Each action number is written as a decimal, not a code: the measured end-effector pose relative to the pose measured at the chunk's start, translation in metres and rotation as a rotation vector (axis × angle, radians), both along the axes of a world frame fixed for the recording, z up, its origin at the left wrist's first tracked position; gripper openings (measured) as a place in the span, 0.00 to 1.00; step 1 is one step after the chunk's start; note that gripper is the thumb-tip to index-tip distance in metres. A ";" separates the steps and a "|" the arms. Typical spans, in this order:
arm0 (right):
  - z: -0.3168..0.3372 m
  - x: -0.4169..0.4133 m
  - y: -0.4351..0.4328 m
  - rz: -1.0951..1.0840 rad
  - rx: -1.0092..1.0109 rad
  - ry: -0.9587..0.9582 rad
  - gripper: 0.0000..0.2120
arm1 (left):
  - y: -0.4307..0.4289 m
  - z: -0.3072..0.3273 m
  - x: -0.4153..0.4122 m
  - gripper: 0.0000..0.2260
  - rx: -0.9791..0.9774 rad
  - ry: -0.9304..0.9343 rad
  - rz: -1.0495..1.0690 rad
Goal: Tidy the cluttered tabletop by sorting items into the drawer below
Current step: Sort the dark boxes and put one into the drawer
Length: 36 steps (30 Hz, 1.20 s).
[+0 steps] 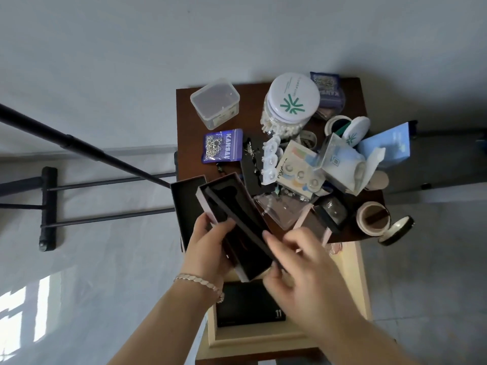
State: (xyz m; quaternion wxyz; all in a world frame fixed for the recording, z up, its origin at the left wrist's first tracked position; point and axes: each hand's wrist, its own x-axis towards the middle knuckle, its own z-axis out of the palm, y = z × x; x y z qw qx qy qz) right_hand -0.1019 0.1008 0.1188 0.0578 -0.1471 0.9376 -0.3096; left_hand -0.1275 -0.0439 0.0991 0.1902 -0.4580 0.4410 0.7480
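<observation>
A long narrow box (210, 204) with pale sides and a black lining is held tilted above the table's front edge and the open drawer (358, 280). My left hand (208, 248) grips the box from its left side. My right hand (292, 267) pinches the black foam insert (237, 209), which sits lifted at an angle in the box. A black lid (184, 206) lies just left of the box. A black flat case (247, 306) rests inside the cream drawer. The dark wood tabletop (184, 114) carries the clutter.
On the table stand a clear plastic tub (214, 102), a cotton-swab jar with a white lid (292, 101), two purple zip bags (222, 146), contact lens packs (297, 167), a blue booklet (390, 146) and an open round jar (373, 218). A black rack (48, 209) stands left.
</observation>
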 end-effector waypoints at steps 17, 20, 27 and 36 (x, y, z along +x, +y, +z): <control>-0.029 0.017 -0.015 -0.174 -0.098 -0.130 0.23 | 0.021 0.012 0.003 0.12 -0.068 0.098 0.050; -0.029 0.017 -0.017 -0.178 -0.122 -0.092 0.19 | 0.024 0.013 0.004 0.13 -0.078 0.108 0.060; -0.030 0.018 -0.005 -0.145 -0.137 0.055 0.17 | 0.021 0.012 0.005 0.14 -0.057 0.126 0.139; -0.026 0.008 -0.006 -0.157 -0.062 0.116 0.16 | 0.024 0.016 0.009 0.15 0.077 0.220 0.008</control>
